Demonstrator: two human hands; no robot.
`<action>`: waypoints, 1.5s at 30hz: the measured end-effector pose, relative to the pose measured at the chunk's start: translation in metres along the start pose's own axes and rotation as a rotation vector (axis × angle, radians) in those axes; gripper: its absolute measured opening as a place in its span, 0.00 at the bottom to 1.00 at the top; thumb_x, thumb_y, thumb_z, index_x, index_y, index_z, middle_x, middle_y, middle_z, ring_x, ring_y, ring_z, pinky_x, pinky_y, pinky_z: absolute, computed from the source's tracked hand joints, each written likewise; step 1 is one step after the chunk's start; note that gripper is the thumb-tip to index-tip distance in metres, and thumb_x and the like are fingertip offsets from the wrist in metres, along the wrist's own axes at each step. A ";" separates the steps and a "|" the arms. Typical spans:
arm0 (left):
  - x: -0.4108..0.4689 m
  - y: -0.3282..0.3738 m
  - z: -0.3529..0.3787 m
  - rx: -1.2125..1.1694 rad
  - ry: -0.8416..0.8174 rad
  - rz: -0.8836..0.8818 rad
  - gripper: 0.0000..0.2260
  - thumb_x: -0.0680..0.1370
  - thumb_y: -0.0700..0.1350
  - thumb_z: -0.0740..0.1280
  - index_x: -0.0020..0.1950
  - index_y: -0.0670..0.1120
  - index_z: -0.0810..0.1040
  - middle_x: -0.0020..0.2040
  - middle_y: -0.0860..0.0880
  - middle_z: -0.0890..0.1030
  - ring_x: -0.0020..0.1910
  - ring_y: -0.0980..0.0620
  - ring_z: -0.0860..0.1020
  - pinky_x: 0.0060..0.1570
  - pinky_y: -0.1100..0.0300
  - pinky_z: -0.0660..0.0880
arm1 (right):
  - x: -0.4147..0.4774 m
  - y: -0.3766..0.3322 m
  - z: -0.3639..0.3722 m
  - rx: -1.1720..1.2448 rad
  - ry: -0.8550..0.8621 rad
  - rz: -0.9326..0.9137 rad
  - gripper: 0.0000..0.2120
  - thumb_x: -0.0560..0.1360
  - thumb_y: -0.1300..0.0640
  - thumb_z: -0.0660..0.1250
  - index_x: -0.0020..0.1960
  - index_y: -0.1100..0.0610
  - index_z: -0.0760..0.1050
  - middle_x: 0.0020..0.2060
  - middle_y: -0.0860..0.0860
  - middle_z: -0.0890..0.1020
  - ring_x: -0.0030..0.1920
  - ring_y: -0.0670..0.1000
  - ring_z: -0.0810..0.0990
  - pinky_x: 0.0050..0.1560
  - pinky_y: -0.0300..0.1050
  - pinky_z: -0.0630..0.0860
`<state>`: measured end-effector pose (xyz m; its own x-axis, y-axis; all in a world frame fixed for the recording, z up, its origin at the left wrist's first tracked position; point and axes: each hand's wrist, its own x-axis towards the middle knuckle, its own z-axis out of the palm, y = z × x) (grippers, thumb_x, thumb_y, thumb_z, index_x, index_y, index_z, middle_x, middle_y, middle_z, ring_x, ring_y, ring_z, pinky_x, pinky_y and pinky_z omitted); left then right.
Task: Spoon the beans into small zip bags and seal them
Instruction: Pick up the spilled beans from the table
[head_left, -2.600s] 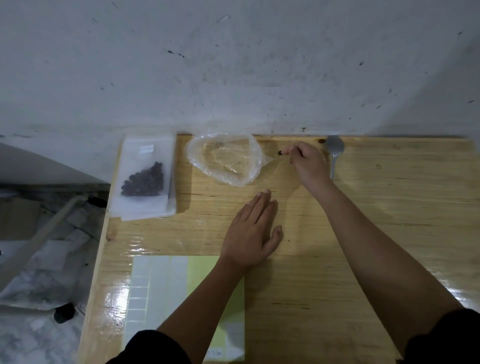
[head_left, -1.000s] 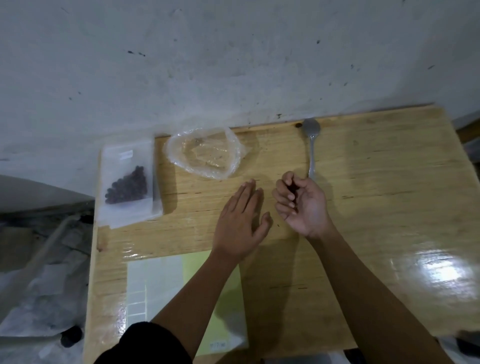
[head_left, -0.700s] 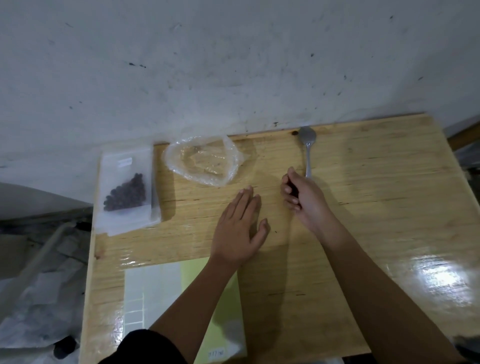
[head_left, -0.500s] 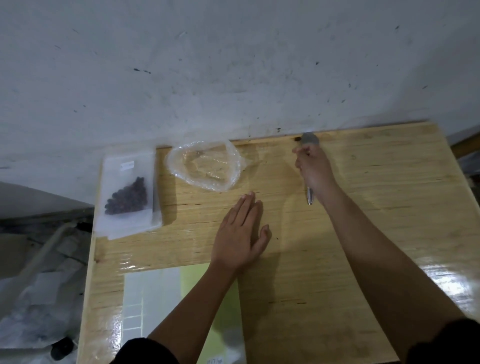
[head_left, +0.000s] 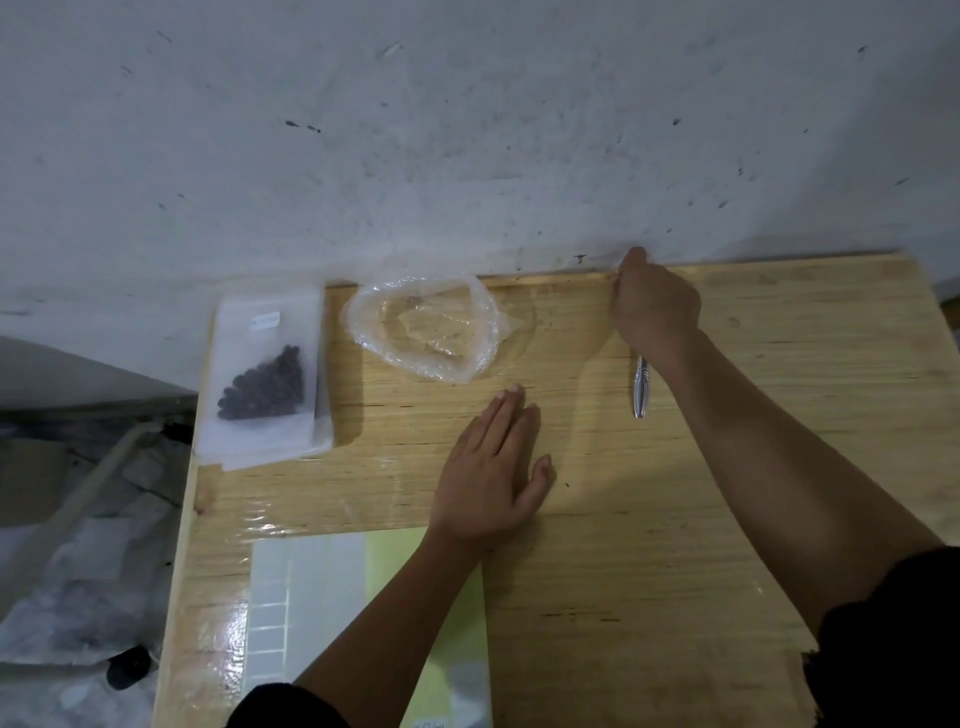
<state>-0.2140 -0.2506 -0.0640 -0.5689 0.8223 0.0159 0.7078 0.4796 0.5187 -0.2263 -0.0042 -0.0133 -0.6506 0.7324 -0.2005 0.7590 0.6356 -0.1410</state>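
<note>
Right hand (head_left: 655, 306) is curled over the spoon (head_left: 640, 387) bowl end at the table (head_left: 779, 415) far edge, grip hidden so can't tell; left hand (head_left: 493, 467) lies flat; beans (head_left: 265, 389) sit in the zip bag (head_left: 270, 332) far left; probably best to regrip by the handle and lift level.

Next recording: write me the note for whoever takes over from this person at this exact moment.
Left hand: flat on the table, holding nothing.
Right hand: curled at the far edge over the bowl end of the spoon; what it grips is hidden.
Beans: in a zip bag atop the bag stack, far left; seal unclear. Crumpled clear bag beside it looks empty.
Done: one bag filled.
To do: check that seal; no loose beans visible.
</note>
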 end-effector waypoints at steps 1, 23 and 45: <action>0.000 0.000 0.000 -0.001 -0.002 -0.002 0.25 0.77 0.55 0.59 0.72 0.46 0.66 0.75 0.47 0.61 0.75 0.53 0.56 0.71 0.56 0.58 | 0.001 0.000 0.000 -0.028 0.000 -0.003 0.15 0.80 0.59 0.53 0.65 0.63 0.64 0.52 0.62 0.80 0.52 0.63 0.79 0.46 0.49 0.70; 0.000 0.000 -0.001 0.006 -0.023 0.006 0.26 0.78 0.55 0.58 0.73 0.45 0.63 0.76 0.47 0.59 0.75 0.52 0.55 0.72 0.56 0.54 | -0.002 -0.007 0.007 -0.179 0.019 -0.074 0.14 0.76 0.66 0.56 0.61 0.64 0.65 0.53 0.63 0.78 0.53 0.63 0.79 0.46 0.48 0.71; 0.001 0.002 -0.004 0.020 -0.005 0.001 0.25 0.78 0.54 0.59 0.72 0.45 0.65 0.75 0.47 0.61 0.75 0.54 0.56 0.71 0.59 0.53 | -0.003 0.009 0.006 -0.017 0.040 -0.073 0.11 0.80 0.57 0.55 0.59 0.59 0.67 0.55 0.60 0.77 0.52 0.63 0.78 0.46 0.48 0.69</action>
<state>-0.2146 -0.2502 -0.0589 -0.5661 0.8243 0.0124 0.7165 0.4845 0.5018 -0.2169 -0.0021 -0.0194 -0.7048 0.6929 -0.1519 0.7093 0.6914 -0.1372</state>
